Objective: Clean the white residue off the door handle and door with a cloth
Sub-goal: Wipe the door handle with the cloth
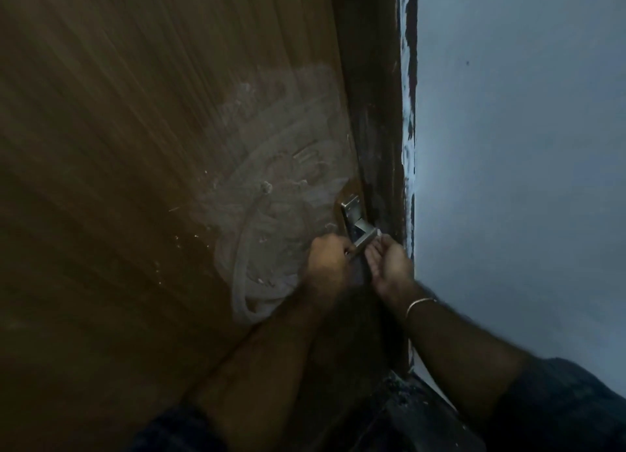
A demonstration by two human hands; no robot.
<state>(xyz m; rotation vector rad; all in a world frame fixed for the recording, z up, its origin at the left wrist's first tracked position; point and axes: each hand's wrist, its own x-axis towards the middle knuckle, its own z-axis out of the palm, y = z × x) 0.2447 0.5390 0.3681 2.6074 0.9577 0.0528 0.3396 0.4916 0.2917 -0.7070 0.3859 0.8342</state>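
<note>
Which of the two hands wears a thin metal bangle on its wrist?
The right hand, beside the door frame, wears the bangle. The left hand, at the door handle, has a bare wrist.

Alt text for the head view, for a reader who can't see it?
Both hands work at a metal door handle: the left hand grips its lever, the right hand cupped beside it. White residue swirls across the brown door.
</note>
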